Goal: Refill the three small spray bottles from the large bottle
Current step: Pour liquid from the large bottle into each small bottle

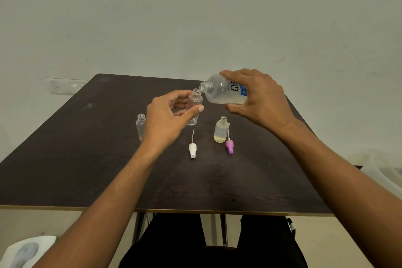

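Observation:
My right hand (258, 98) grips the large clear bottle (219, 92), which lies tilted on its side with its open mouth pointing left. A little pale yellow liquid rests in its lower side. My left hand (171, 117) holds a small clear bottle (195, 106) upright and uncapped, its mouth just left of and below the large bottle's mouth. A second small bottle (141, 125), uncapped, stands partly behind my left hand. A third small bottle (221, 129) stands to the right with some yellowish liquid at its bottom.
Two spray heads lie on the dark table (87, 169): a white one (192, 148) in front of the held bottle, and a pink one (229, 144) beside the third bottle. The wall stands right behind the table. A white object (26, 250) sits on the floor at lower left.

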{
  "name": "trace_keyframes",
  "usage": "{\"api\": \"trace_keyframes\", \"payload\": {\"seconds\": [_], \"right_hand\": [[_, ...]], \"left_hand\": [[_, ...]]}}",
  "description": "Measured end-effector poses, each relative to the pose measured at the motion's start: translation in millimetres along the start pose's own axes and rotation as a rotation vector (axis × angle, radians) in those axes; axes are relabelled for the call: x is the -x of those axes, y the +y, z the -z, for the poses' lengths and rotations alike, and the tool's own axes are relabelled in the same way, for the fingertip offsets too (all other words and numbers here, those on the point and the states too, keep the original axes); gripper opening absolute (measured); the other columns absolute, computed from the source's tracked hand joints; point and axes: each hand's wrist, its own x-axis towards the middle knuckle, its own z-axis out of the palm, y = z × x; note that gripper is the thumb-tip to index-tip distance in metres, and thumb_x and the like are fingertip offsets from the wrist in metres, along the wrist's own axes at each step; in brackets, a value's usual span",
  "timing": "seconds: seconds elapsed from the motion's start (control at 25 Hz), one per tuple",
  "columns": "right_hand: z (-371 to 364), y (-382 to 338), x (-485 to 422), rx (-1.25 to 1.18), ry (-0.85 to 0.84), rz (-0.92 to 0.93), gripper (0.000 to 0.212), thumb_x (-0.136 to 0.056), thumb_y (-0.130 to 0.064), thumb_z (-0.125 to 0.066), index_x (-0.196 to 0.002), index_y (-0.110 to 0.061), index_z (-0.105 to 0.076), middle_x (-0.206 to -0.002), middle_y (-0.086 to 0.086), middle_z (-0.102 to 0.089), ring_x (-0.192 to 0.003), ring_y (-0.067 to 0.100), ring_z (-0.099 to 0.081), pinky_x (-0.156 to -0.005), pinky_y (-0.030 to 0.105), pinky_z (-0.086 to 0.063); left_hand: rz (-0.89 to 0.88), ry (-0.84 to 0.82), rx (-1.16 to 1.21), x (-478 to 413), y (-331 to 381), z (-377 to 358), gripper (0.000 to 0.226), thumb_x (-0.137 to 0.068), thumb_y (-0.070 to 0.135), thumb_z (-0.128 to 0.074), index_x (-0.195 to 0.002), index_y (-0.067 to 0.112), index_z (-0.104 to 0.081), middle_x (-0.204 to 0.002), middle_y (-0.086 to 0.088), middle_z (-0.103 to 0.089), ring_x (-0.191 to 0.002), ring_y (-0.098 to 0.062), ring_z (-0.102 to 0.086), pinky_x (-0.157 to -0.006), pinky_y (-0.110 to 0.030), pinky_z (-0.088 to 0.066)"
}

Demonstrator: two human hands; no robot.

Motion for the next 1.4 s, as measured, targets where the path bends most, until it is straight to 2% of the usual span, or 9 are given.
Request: {"api": "trace_keyframes", "payload": {"seconds": [0.32,0.6,1.04,1.24,1.4], "right_hand": [[3,2,-3,0.089,0.003,0.026,0.073,-0.081,-0.032,-0.083,-0.148,-0.039,-0.055,-0.133,-0.009,-0.065,-0.122,0.020,-0.058,-0.075,0.045,-0.060],[6,2,-5,0.138,0.013,0.067,0.071,-0.083,-0.031,-0.081,-0.149,-0.039,-0.054,-0.134,-0.011,-0.065,-0.122,0.018,-0.057,-0.070,0.039,-0.059],[11,0,-8,0.197,0.011,0.101,0.072,-0.085,-0.031,-0.082,-0.150,-0.038,-0.052,-0.135,-0.009,-0.064,-0.124,0.018,-0.056,-0.068,0.035,-0.056],[13,0,-9,0.225,0.009,0.114,0.071,-0.087,-0.030,-0.079,-0.151,-0.038,-0.052,-0.137,-0.010,-0.063,-0.125,0.018,-0.055,-0.067,0.031,-0.048],[15,-2,-10,0.238,0.011,0.118,0.070,-0.086,-0.028,-0.080,-0.150,-0.037,-0.053,-0.136,-0.010,-0.063,-0.125,0.019,-0.055,-0.066,0.031,-0.048]], "left_hand": [[0.017,-0.007,-0.004,2,0,-1,0.040,-0.081,0.028,-0.093,-0.118,0.024,-0.079,-0.104,0.013,-0.080,-0.098,0.000,-0.075,-0.087,-0.015,-0.058],[0.033,-0.005,0.018,2,-1,-4,0.043,-0.080,0.025,-0.093,-0.120,0.019,-0.078,-0.103,0.014,-0.079,-0.094,0.005,-0.075,-0.082,-0.010,-0.057],[0.032,-0.002,0.016,2,-3,-4,0.046,-0.079,0.025,-0.094,-0.121,0.017,-0.079,-0.104,0.012,-0.080,-0.094,0.003,-0.076,-0.081,-0.010,-0.057],[0.035,-0.005,0.014,3,-3,-5,0.046,-0.079,0.026,-0.094,-0.121,0.016,-0.079,-0.104,0.011,-0.080,-0.095,0.002,-0.076,-0.083,-0.012,-0.058],[0.041,-0.007,0.014,3,-3,-5,0.046,-0.079,0.026,-0.094,-0.121,0.017,-0.079,-0.105,0.009,-0.081,-0.096,0.000,-0.076,-0.085,-0.015,-0.059]]}}
